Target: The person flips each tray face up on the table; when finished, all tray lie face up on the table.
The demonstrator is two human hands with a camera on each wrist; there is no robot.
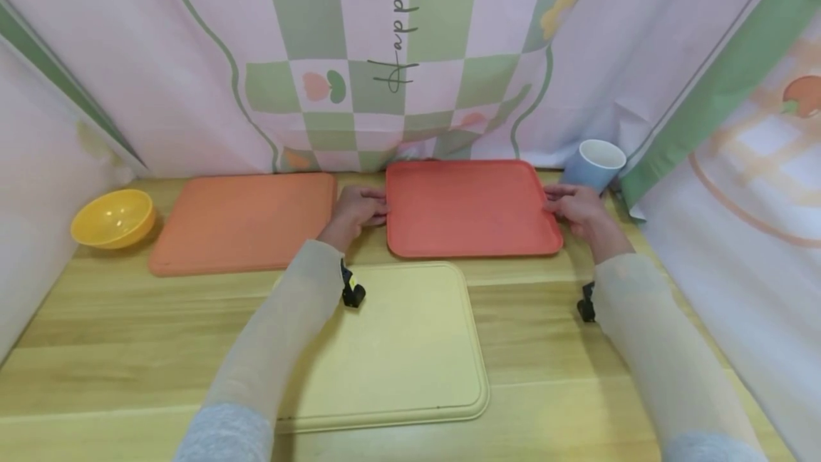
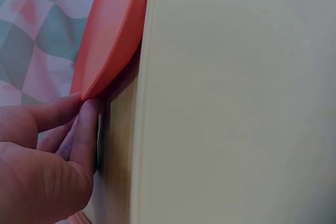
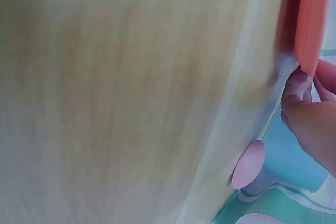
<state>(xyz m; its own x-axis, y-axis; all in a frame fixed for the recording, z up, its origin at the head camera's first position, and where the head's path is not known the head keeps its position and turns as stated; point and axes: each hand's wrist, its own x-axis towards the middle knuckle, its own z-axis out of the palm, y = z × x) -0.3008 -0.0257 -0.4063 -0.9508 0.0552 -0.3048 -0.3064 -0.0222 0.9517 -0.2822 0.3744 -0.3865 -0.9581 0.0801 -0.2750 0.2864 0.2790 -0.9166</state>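
A red rectangular tray (image 1: 471,209) is at the back of the table, between both hands. My left hand (image 1: 361,207) pinches its left edge between thumb and fingers, which the left wrist view shows at the tray's corner (image 2: 107,40). On the opposite side, my right hand (image 1: 577,209) grips the right edge, thumb and fingers on the rim. In the right wrist view, the tray's edge (image 3: 312,22) casts a dark shadow on the wood; how far it is off the table I cannot tell. Just behind the right hand stands a blue cup (image 1: 593,165).
An orange tray (image 1: 246,223) lies at the back left, with a yellow bowl (image 1: 115,219) beside it. Nearer the front lies a pale yellow tray (image 1: 391,341), partly under the left forearm. A pink rounded thing (image 3: 248,165) sits near the cup. Patterned cloth (image 1: 378,41) hangs behind.
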